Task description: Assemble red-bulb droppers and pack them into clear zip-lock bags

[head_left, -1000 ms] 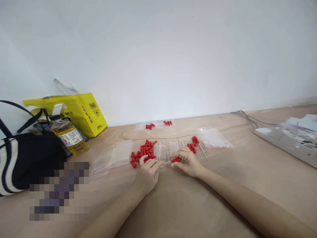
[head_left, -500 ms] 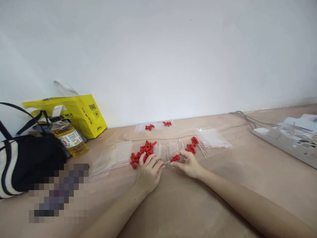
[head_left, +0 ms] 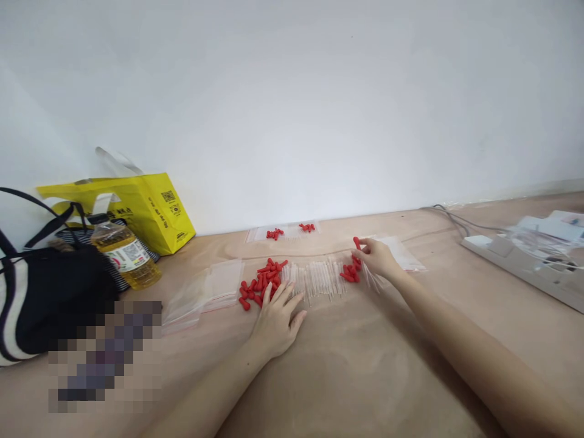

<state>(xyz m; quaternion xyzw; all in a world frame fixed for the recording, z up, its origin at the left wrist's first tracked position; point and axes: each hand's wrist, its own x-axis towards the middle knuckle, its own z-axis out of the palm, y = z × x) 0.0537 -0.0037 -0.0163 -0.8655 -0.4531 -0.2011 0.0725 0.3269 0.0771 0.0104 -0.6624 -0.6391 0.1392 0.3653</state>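
My left hand [head_left: 277, 319] rests with fingers spread at the near edge of a pile of red rubber bulbs [head_left: 261, 281], holding nothing. Beside that pile lies a row of thin clear tubes [head_left: 322, 280]. To the right, my right hand [head_left: 376, 257] pinches a red bulb [head_left: 356, 243] above a smaller heap of red bulbs [head_left: 350, 272]. A few clear tubes [head_left: 373, 281] lie under this hand, partly hidden by it. Behind the hand is a stack of clear zip bags [head_left: 404, 254].
More clear bags [head_left: 223, 283] lie left of the big pile. Filled bags with red bulbs [head_left: 275, 233] are near the wall. A yellow bag [head_left: 173, 213], an oil bottle [head_left: 132, 258] and a black bag [head_left: 64, 292] stand left; a power strip [head_left: 515, 261] lies right.
My right hand has moved right and away from me, from the tubes to the small heap, with a red bulb in its fingers. My left hand's fingers have spread, off the thin tube.
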